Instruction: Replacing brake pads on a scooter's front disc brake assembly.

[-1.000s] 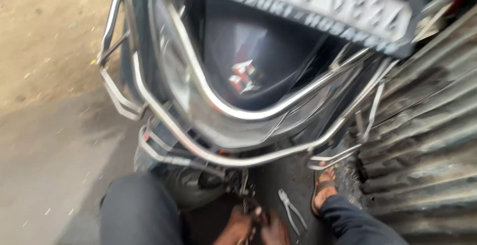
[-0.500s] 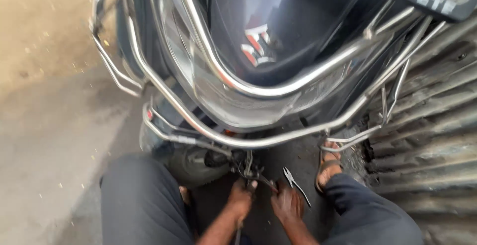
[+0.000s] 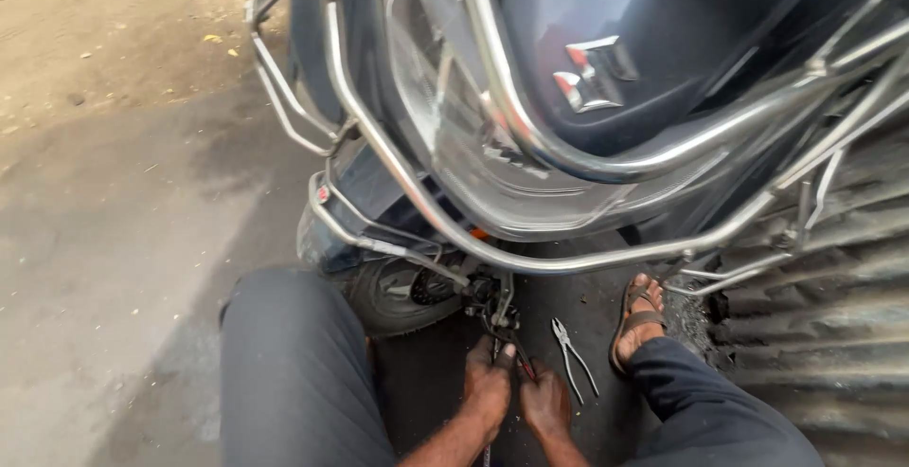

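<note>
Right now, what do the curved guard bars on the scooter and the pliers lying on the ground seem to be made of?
The guard bars look like polished or chromed steel tube: bright, mirror-like streaks run along them. The pliers seem bare grey metal, duller, with no coloured grip visible. They lie on the dark ground beside the right hand; the left hand is next to it.

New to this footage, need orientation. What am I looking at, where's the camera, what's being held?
One camera, worn on a person's head, looking down. The person sits on the ground behind a dark scooter fenced by chrome guard bars. Dark trouser knees frame the view, and a sandalled foot rests at right. The left hand and right hand meet low at a small mechanism beside the wheel. They seem to work a thin red-handled tool; the exact grip is unclear. Pliers lie loose on the ground nearby.
</note>
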